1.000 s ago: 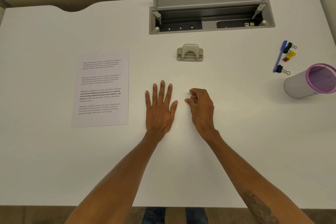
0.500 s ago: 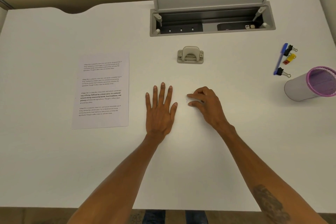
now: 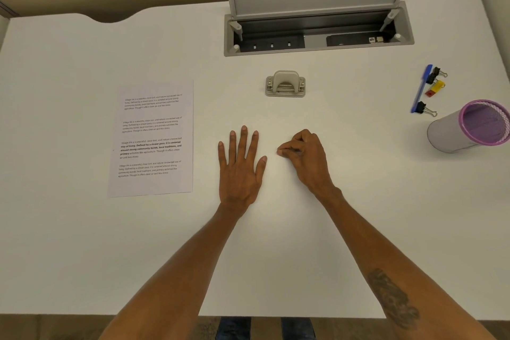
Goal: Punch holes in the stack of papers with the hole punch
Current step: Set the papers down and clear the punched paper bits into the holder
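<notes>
A stack of printed papers [image 3: 151, 138] lies flat on the white desk [image 3: 82, 243], left of centre. A small beige hole punch [image 3: 285, 83] stands farther back near the middle, apart from the papers. My left hand [image 3: 240, 167] rests palm down on the desk with fingers spread, just right of the papers and not touching them. My right hand [image 3: 305, 156] sits beside it with fingers curled loosely inward, fingertips toward the left, holding nothing. Both hands are in front of the hole punch, well short of it.
An open cable tray with a raised grey lid [image 3: 320, 11] is set into the desk at the back. At the right lie a blue pen [image 3: 420, 88], black binder clips [image 3: 425, 108] and a yellow clip [image 3: 436, 88]. A purple-rimmed mesh pen cup [image 3: 469, 127] lies on its side.
My right hand has shifted slightly right and turned, its curled fingers now pointing left. My left hand has stayed flat in place.
</notes>
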The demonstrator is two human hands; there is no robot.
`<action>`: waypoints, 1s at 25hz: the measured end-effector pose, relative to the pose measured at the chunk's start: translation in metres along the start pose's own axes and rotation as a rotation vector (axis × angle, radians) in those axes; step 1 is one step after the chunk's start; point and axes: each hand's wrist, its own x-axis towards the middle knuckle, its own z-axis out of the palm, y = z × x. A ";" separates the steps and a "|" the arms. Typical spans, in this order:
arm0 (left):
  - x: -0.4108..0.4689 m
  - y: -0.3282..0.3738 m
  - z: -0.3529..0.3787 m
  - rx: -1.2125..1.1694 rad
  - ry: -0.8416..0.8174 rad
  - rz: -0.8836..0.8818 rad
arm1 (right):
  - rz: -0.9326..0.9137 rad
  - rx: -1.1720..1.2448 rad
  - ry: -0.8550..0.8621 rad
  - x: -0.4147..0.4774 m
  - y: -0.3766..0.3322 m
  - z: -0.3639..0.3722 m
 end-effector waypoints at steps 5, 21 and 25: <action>0.000 0.000 0.001 0.006 0.007 0.003 | -0.096 -0.162 -0.010 0.000 0.000 0.005; -0.001 0.000 -0.002 -0.011 0.006 0.003 | 0.578 1.049 -0.023 -0.011 -0.014 -0.040; -0.001 0.000 -0.002 -0.011 0.010 0.000 | 0.486 0.702 -0.069 -0.008 -0.014 -0.037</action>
